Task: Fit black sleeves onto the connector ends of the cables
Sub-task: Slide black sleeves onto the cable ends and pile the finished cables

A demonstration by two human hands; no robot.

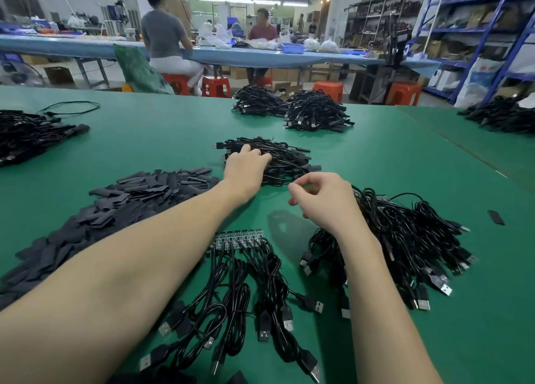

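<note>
Green table [376,157], items as follows. Sleeves [121,209]: a broad heap of flat black pieces at near left, running from the left edge toward centre; one stray sleeve [496,217] lies apart at far right. Cables, unsleeved: a row [240,270] at near centre with small circuit-board ends aligned at its far side and USB plugs fanned toward the viewer; a larger bundle [405,238] at near right, partly under the right forearm. Mid pile [275,160]: cables at centre, seemingly already sleeved, though this is a judgement. Further heaps [292,108] sit at the far edge and at both sides. Left hand [246,170]: fingers spread and resting on the near-left side of the mid pile; whether it grips anything cannot be told. Right hand [321,199]: raised above the table, fingers loosely curled, thumb and forefinger near together, nothing visibly held. Risks: the left hand may drag tangled cords out of the mid pile, mixing finished with unfinished stock; the right forearm may sweep the bundle out of order; loose sleeves may slide off the heap.
</note>
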